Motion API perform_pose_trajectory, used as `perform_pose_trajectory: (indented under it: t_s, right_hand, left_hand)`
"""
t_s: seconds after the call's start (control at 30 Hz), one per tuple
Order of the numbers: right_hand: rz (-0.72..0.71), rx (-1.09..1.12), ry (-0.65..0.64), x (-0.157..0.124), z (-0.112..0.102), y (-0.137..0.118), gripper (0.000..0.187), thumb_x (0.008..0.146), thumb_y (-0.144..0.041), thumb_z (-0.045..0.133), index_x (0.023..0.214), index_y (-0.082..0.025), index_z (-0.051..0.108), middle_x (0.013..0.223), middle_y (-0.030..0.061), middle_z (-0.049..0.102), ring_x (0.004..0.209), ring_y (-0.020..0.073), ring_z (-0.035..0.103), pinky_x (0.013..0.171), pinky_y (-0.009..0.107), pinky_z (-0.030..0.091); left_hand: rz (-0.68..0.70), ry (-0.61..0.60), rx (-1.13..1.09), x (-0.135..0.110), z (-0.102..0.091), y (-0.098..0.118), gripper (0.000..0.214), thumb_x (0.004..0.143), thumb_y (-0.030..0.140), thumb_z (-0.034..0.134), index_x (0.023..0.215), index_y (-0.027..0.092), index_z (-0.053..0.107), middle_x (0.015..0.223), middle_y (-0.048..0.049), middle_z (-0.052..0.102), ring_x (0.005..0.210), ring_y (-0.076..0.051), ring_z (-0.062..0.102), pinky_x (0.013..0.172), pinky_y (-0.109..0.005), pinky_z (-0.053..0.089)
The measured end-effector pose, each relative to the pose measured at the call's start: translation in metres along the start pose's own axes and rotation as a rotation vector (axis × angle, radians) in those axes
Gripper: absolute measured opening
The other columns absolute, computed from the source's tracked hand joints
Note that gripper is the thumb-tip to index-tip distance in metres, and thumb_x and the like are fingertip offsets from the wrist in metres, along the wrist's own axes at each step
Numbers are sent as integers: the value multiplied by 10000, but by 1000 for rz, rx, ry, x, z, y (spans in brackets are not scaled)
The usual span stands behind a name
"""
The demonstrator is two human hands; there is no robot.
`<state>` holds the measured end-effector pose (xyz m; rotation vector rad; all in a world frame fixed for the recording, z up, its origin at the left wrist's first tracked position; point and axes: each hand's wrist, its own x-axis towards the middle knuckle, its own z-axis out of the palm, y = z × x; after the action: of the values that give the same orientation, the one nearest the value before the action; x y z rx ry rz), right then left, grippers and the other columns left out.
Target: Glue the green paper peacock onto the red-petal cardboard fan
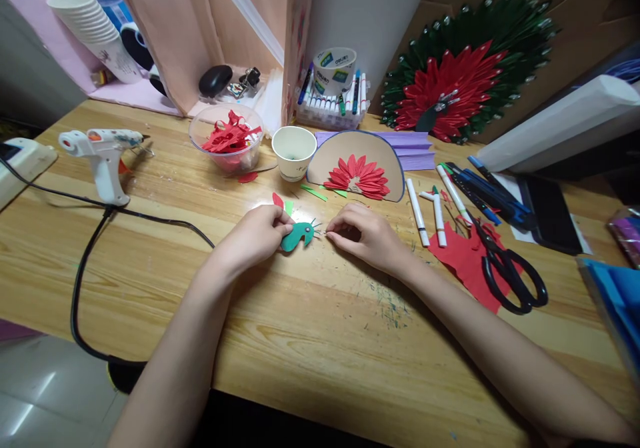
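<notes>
Between the thumb and fingers of my left hand (265, 233) is a green paper bird cutout (299, 236), with a small eye and thin spikes fanning from its head. My right hand (367, 236) is just right of those spikes, thumb and forefinger pinched together. Whatever sits in that pinch is too small to name. Behind my hands lies a cardboard half-round (327, 147) with red paper petals (367, 171) fanned along its lower part. Green paper slivers (315, 193) and a red petal (278, 199) lie close by.
At the left stand a white glue gun (107, 161) and its black cable (75, 301). A paper cup (295, 158) and a bowl of red scraps (227, 141) are behind. Markers (417, 213), red paper (463, 268) and black-handled scissors (510, 271) lie at right.
</notes>
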<state>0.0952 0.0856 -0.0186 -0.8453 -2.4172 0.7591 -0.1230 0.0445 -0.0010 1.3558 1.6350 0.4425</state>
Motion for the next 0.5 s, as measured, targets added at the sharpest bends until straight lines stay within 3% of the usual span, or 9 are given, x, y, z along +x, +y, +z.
perform_pose_trajectory:
  t_s: [0.5]
  right_hand:
    - [1,-58,32,3,5,-6,76,781,-122,581,758,-193,575,731,38,581,704,166,522,639,306,422]
  left_hand:
    - [13,18,-19,-1,0,2,167,749,283,564,731,142,652,692,-38,639,618,-154,541,574,-247,399]
